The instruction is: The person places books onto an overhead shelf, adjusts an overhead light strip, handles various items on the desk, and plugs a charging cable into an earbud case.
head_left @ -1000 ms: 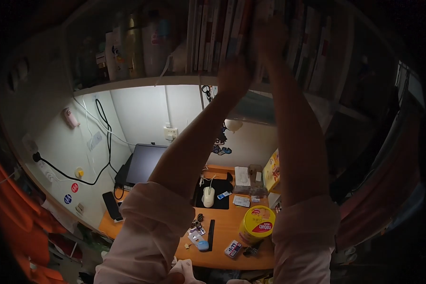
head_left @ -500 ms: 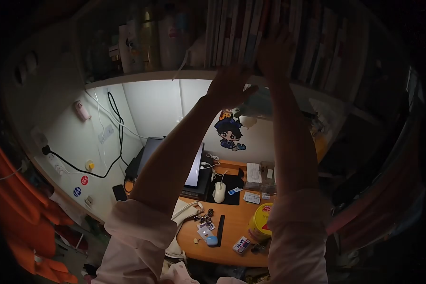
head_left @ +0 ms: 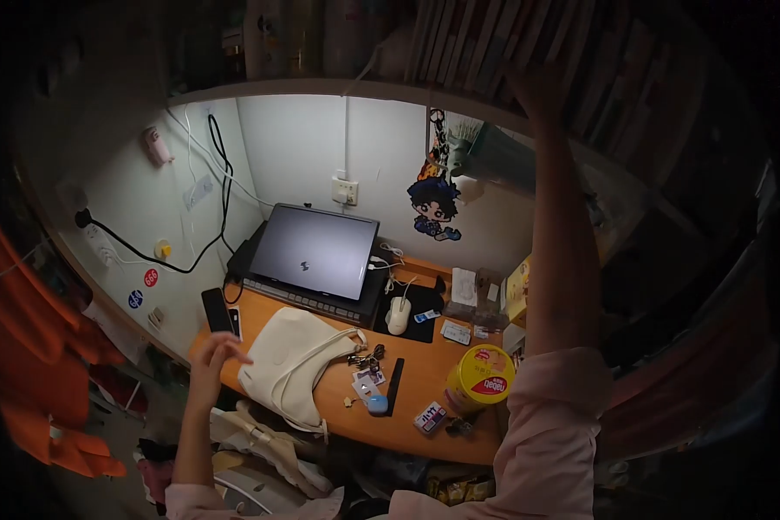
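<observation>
My left hand (head_left: 216, 360) is in the air just off the desk's left front edge, beside a white bag (head_left: 288, 368). It holds nothing, and its fingers are bent and apart. My right hand (head_left: 537, 91) is raised to the dark shelf (head_left: 381, 90), against the lower part of the upright books (head_left: 485, 43). Dim light hides its fingers, so whether it grips a book is unclear. A closed laptop (head_left: 316, 251) lies at the back left of the wooden desk (head_left: 338, 403).
A white mouse (head_left: 398, 316) rests on a black pad. Towards the right stand a yellow tub (head_left: 480, 378) and clear boxes (head_left: 477, 293). A black comb (head_left: 395, 387) lies near the middle. A chair (head_left: 251, 494) is below the desk, and orange cloth (head_left: 35, 364) hangs at the left.
My left hand has left the shelf and come down to the lower left. My right hand stays up at the books. The view has tilted down, showing the white bag and laptop fully.
</observation>
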`<state>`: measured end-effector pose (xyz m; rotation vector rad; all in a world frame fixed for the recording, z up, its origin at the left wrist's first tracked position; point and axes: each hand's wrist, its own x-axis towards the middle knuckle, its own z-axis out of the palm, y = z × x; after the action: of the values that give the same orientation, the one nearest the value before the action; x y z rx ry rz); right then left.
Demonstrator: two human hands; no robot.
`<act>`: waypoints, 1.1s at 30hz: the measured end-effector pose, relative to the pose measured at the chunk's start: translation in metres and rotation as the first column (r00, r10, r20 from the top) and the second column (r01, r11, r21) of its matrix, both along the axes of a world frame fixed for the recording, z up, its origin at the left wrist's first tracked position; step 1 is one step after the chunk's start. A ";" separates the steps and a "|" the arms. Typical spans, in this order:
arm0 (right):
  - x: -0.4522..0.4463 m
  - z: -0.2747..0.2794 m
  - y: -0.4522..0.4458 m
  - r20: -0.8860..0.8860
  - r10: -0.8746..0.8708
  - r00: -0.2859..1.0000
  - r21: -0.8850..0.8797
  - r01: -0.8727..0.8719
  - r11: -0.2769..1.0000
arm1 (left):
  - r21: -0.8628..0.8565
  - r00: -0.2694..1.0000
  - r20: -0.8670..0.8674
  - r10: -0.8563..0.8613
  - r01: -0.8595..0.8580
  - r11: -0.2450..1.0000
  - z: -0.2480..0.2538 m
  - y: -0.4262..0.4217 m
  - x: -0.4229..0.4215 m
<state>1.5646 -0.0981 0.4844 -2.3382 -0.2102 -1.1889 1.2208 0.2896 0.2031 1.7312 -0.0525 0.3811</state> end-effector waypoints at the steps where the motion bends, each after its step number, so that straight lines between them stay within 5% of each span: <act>1: 0.016 -0.008 0.003 0.210 -0.006 0.978 0.137 -0.023 0.990 | -0.021 0.998 -0.058 0.008 -0.009 1.000 -0.011 0.002 -0.022; 2: 0.035 -0.008 -0.002 0.217 0.000 0.976 0.143 -0.031 0.989 | -0.027 0.991 -0.130 0.002 -0.006 1.000 -0.022 0.009 -0.045; 4: 0.076 0.002 -0.022 0.232 0.297 0.926 0.100 -0.327 0.940 | -0.137 0.973 -0.231 0.000 -0.033 0.990 -0.035 0.015 -0.085; 6: 0.097 -0.002 -0.023 0.305 0.298 0.904 0.134 -0.351 0.927 | -0.231 0.965 -0.263 0.002 -0.065 0.971 -0.049 0.022 -0.116; 8: 0.100 -0.004 -0.020 0.369 0.283 0.885 0.166 -0.363 0.917 | -0.502 0.945 -0.279 0.171 -0.295 0.813 -0.074 0.035 -0.143; 11: 0.077 0.000 -0.016 0.442 0.185 0.878 0.030 -0.221 0.975 | -0.627 0.942 -0.271 0.199 -0.330 0.706 -0.092 0.040 -0.162; 15: 0.067 0.002 -0.009 0.379 0.330 0.865 0.010 -0.360 0.933 | -0.593 0.938 -0.306 0.162 -0.321 0.738 -0.097 0.030 -0.155; 17: 0.064 0.002 -0.005 0.377 0.389 0.841 -0.007 -0.417 0.909 | -0.530 0.972 -0.222 0.071 -0.182 0.828 -0.094 0.025 -0.146; 26: 0.039 0.000 -0.002 0.122 0.051 0.991 0.045 -0.057 0.997 | -0.446 0.950 -0.311 -0.011 -0.135 0.885 -0.080 0.020 -0.187; 31: 0.056 -0.015 -0.018 0.116 -0.052 0.992 -0.099 0.064 0.993 | -0.429 0.916 -0.391 0.093 -0.271 0.862 -0.096 0.029 -0.238; 33: 0.115 -0.027 -0.045 0.239 0.146 0.960 -0.198 -0.099 0.975 | -0.453 0.916 -0.384 0.120 -0.300 0.840 -0.101 0.030 -0.257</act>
<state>1.6797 -0.1435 0.4573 -2.2818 -0.5696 -1.4570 0.9635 0.3194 0.1018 1.2547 0.4649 0.2220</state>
